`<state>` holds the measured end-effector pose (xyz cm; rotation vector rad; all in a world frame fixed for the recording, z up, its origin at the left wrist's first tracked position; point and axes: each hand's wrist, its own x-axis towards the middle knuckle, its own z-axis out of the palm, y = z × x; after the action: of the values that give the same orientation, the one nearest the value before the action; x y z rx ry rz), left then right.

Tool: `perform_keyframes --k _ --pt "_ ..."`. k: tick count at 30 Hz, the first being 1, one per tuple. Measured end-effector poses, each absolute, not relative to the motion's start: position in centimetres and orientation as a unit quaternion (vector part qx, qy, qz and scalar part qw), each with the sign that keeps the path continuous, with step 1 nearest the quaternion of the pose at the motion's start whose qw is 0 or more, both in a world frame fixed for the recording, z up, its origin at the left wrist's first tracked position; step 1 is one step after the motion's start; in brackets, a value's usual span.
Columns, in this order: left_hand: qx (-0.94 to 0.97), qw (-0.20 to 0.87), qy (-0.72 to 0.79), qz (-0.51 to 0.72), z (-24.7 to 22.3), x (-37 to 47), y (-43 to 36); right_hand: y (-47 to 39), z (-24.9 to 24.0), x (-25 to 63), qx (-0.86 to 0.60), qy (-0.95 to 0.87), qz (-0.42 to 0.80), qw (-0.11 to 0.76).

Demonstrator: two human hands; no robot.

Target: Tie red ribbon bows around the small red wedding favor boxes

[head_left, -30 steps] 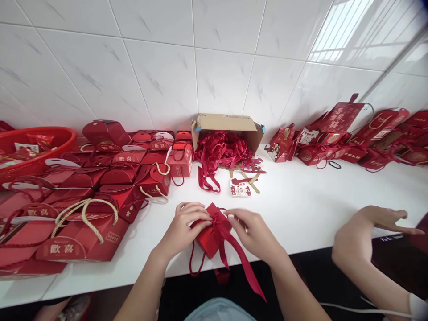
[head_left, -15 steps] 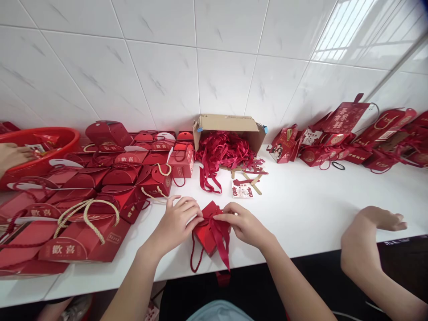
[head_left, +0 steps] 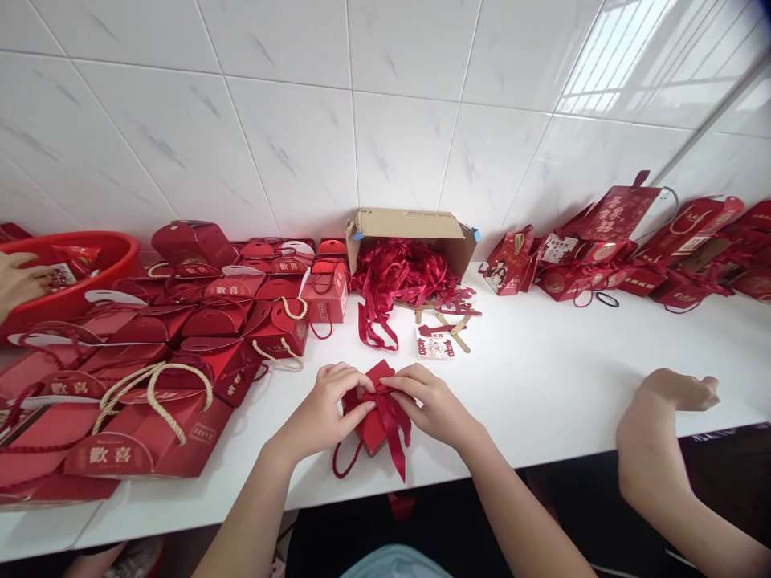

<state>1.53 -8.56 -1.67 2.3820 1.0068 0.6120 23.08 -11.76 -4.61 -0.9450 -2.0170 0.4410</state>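
Observation:
A small red gift box (head_left: 372,432) stands on the white table close to its front edge, with a dark red cord handle looped at its left. A shiny red ribbon (head_left: 394,437) is gathered at the top of the box, its tails hanging down the front. My left hand (head_left: 334,401) pinches the ribbon from the left, thumb and fingers meeting near the knot. From the right, my right hand (head_left: 430,401) pinches the same ribbon, fingertips almost touching those of the left. The fingers partly hide the knot.
Many red gift boxes (head_left: 141,441) crowd the table's left. A cardboard box (head_left: 415,218) spills red ribbons by the tiled wall, beside a printed card (head_left: 434,343). More red boxes (head_left: 560,281) stand back right. Another person's hand (head_left: 24,277) reaches into a red basin (head_left: 114,269); another arm (head_left: 654,449) rests right.
My fingers have come closer together at the knot, my left thumb shifting right across the ribbon. The box and the hanging tails have shifted slightly left.

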Motion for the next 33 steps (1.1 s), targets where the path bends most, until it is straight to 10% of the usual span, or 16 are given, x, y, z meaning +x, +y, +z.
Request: perform_keyframes --k 13,20,26,33 --pt "0.881 0.293 0.336 0.160 -1.1 1.5 -8.1 -12.0 -5.1 23.1 -0.351 -0.815 0.242 0.393" --pt "0.897 0.145 0.370 0.194 -0.4 1.7 -7.9 -12.6 -4.8 23.1 -0.344 -0.818 0.280 0.367" --pt "0.878 0.305 0.297 0.217 -1.7 1.3 -8.0 -12.6 -4.6 23.3 -0.350 -0.803 0.284 0.389" --pt "0.873 0.144 0.393 0.250 -2.3 1.6 -7.6 -12.6 -4.7 23.3 -0.344 -0.804 0.284 0.394"
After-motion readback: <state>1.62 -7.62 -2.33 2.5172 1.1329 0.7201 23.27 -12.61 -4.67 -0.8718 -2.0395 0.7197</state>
